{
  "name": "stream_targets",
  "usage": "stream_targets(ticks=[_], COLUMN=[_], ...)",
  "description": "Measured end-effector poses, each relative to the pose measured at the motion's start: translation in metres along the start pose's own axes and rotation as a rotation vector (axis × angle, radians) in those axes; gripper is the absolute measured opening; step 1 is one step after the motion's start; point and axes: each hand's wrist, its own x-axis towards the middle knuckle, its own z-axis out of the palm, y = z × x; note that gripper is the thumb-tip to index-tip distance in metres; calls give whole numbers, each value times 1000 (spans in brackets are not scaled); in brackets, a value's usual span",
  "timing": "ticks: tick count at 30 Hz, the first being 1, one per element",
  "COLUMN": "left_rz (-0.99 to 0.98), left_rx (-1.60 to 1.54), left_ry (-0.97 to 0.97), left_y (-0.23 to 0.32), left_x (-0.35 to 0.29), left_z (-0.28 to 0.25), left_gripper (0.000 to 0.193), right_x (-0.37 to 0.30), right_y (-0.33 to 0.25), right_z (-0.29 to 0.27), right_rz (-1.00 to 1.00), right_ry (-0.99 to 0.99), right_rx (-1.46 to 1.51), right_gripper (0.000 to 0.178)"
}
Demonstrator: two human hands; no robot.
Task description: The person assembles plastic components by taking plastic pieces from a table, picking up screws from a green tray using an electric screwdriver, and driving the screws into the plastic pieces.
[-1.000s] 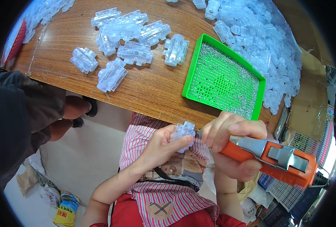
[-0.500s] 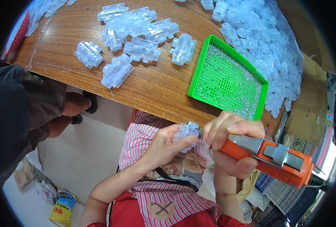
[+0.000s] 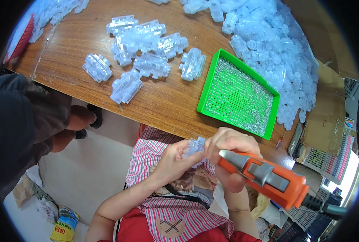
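Note:
My left hand (image 3: pixel 172 163) is closed around a clear plastic housing (image 3: pixel 194 147), held just off the table's front edge above my lap. In my right hand (image 3: pixel 232 147) is an orange and grey corded electric screwdriver (image 3: pixel 264 177), its cable leading off to the right. My right fingertips are against or very close to the housing's right side. They hide the tool's tip, so I cannot tell whether it touches the housing. Beyond my hands, a green perforated tray (image 3: pixel 202 94) holds many small silvery screws (image 3: pixel 264 117).
Several clear housings (image 3: pixel 151 64) lie on the brown wooden table (image 3: pixel 163 107). A big heap of clear plastic parts (image 3: pixel 276 52) covers the back right. A red basket (image 3: pixel 21 40) stands far left. Another person's legs (image 3: pixel 30 117) are at the left, by the table edge.
My right hand and the screwdriver have shifted left, nearer the housing, and the tool's cable has come into sight. My left hand keeps hold of the housing. The view has tilted slightly.

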Motion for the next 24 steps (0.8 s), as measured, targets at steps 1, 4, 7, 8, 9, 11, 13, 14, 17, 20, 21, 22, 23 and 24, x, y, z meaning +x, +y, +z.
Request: stream_targets(ticks=[1, 4, 7, 8, 9, 11, 13, 14, 17, 20, 21, 22, 23, 24], left_rz=[3, -37, -100, -110, -113, -99, -127, -92, -110, -216, -223, -229, -235, -223], left_rx=[8, 8, -18, -48, -38, 38, -2, -26, -93, -103, -105, -115, -126, -128], left_ry=[1, -6, -23, -28, -34, -28, -8, 6, 30, 78, 81, 84, 87, 62], left_y=[-4, -6, 10, 15, 19, 24, 26, 25, 25, 19, 18, 18, 18, 16], left_x=[1, -3, -10, -15, -18, -22, -23, -23, -24, -21, -20, -19, -19, -18], left_z=[-1, -1, 4, 7, 9, 10, 8, 7, 2, -1, 0, 1, 1, 1], left_gripper=[20, 27, 32, 36, 36, 38, 38, 37, 32, 29, 29, 29, 29, 31], right_x=[-3, 2, 32, 43, 54, 68, 73, 74, 72, 72, 74, 74, 73, 73], right_y=[1, -13, -18, -14, -7, 12, 26, 32, 39, 43, 44, 46, 48, 49], right_z=[-1, -6, -24, -31, -40, -49, -47, -44, -40, -40, -39, -40, -40, -40], right_rz=[-10, 97, -49, -89, -112, -127, -71, -72, -48, -66, -109, -103, -102, -103], right_ry=[21, 21, 150, 195, 183, 263, 321, 347, 351, 348, 380, 383, 385, 386], right_rx=[-78, 101, 330, 319, 361, 303, 174, 126, 91, 111, 257, 257, 251, 246], right_gripper=[64, 68, 70, 67, 66, 57, 54, 54, 53, 53, 35, 35, 35, 35])
